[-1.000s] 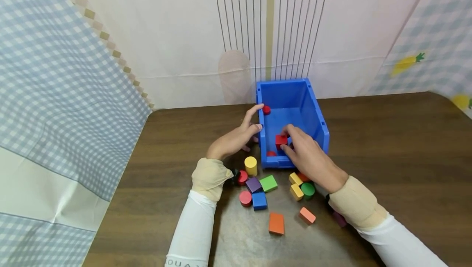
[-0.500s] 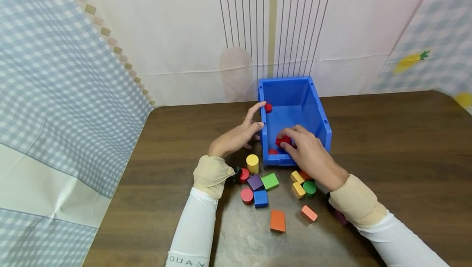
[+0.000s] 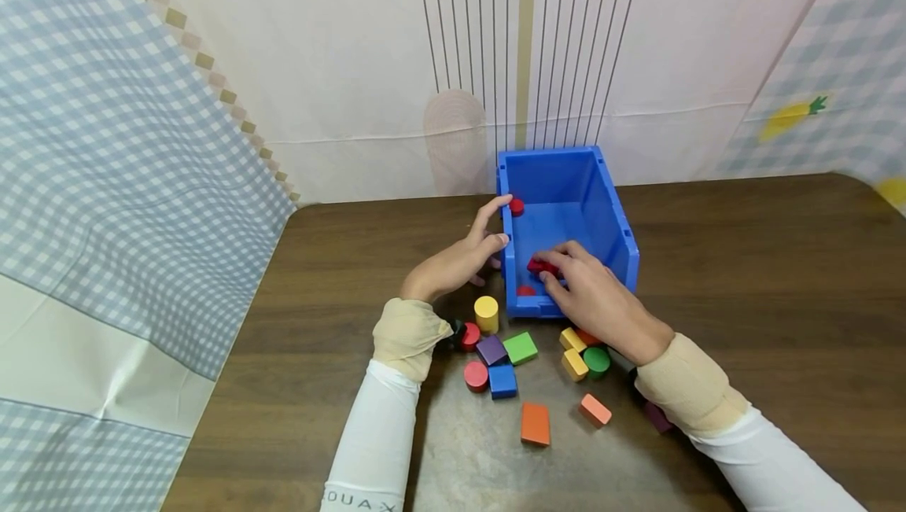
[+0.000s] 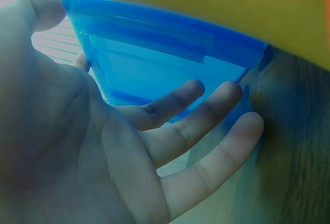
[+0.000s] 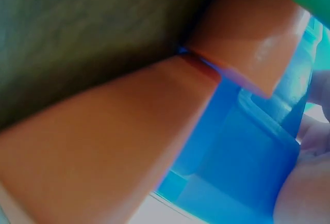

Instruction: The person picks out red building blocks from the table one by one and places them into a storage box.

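Note:
My left hand [image 3: 453, 263] lies along the left side of the blue bin [image 3: 630, 241]. Its index finger and thumb touch the rim; the other fingers stretch loosely beside the outer wall in the left wrist view. Reaching over the bin's front, my right hand [image 3: 591, 292] pinches a red block [image 3: 541, 267] low inside, its thumb and fingers partly covering it. A red round block [image 3: 517, 207] lies by the bin's left wall, and another red piece [image 3: 526, 291] sits just behind the front wall. In the right wrist view, close blocks hide most of that hand.
Before the bin lie several loose blocks, among them a yellow cylinder [image 3: 486, 314], a light green block [image 3: 521, 348], a blue block [image 3: 502, 381], an orange block [image 3: 535, 424] and a green round block [image 3: 597, 362]. A patterned cloth [image 3: 354, 64] hangs behind the wooden table [image 3: 743, 260].
The red block in my right hand has turned and sunk lower into the bin, and the fingers now cover more of it. My left hand stays on the rim.

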The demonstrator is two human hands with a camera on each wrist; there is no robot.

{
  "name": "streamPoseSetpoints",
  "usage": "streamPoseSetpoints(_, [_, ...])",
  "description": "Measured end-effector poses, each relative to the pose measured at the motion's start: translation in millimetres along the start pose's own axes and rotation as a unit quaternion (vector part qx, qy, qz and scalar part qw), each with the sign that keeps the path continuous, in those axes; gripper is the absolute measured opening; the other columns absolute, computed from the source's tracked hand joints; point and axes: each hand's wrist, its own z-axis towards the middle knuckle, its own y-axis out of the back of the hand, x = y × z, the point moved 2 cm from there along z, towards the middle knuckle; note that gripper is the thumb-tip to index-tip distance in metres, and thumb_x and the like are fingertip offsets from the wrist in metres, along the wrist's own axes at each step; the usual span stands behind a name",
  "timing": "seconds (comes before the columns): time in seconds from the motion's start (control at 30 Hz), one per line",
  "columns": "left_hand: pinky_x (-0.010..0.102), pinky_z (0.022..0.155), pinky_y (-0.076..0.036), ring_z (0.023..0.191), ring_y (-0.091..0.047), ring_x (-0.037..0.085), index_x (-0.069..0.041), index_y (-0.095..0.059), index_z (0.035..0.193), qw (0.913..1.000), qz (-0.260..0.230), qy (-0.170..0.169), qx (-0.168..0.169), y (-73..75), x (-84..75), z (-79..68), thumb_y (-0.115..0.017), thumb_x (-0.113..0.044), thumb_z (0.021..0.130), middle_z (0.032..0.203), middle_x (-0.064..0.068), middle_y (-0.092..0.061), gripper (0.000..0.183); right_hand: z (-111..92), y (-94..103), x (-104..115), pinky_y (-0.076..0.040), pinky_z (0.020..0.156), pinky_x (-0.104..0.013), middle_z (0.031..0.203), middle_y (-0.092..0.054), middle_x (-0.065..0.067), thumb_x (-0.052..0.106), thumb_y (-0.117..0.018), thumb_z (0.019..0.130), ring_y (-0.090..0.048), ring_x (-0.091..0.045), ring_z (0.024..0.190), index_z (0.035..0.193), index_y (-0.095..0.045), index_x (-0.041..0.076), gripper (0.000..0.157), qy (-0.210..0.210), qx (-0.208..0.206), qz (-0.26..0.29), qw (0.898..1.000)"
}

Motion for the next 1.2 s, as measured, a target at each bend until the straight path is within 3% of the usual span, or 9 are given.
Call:
streamPoseSetpoints(0.13, [0.054,0.091,-0.058,0.124,-0.061,0.035,-0.058,-0.005,0.16,1.0,0.0,-0.001,-0.003,0.1,-0.2,-0.7,-0.036,-0.049,0.11,0.168,0.008,-0.024,0.06,0.2,0.9,-0.9,-0.06,0.092,-0.055,0.125,-0.065,-0.024,-0.001,-0.059,0.105,-0.067,-0.038,0.111,0.137,-0.066,-0.003,0.033,0.004,-0.003,0.002,1.0])
streamPoseSetpoints(0.3, [0.053,0.092,-0.058,0.122,-0.061,0.031,-0.061,-0.005,0.159,1.0,0.001,0.0,-0.004,-0.5,-0.6,-0.2,-0.037,-0.051,0.11,0.166,0.007,-0.03,0.059,0.4,1.5,-1.7,-0.061,0.087,-0.054,0.122,-0.069,-0.024,-0.002,-0.064,0.102,-0.069,-0.038,0.108,0.132,-0.07,-0.003,0.03,-0.007,-0.011,0.009,1.0])
streamPoseSetpoints(0.73, [0.052,0.091,-0.059,0.123,-0.062,0.033,-0.062,-0.004,0.158,1.0,0.004,-0.003,-0.003,-0.5,0.7,0.9,-0.036,-0.05,0.11,0.168,0.007,-0.026,0.059,-1.0,2.7,-3.4,-0.061,0.087,-0.052,0.112,-0.069,-0.018,-0.004,-0.066,0.1,-0.067,-0.033,0.101,0.121,-0.075,0.002,0.023,0.008,-0.016,0.021,1.0])
streamPoseSetpoints(1.2, [0.051,0.091,-0.058,0.121,-0.062,0.032,-0.061,-0.006,0.159,1.0,-0.002,0.003,-0.008,-0.2,-0.2,0.1,-0.037,-0.048,0.111,0.165,0.007,-0.03,0.058,-1.1,0.2,-0.9,-0.06,0.09,-0.054,0.126,-0.064,-0.024,-0.002,-0.057,0.105,-0.068,-0.039,0.112,0.134,-0.066,-0.005,0.031,0.011,0.008,-0.04,0.999])
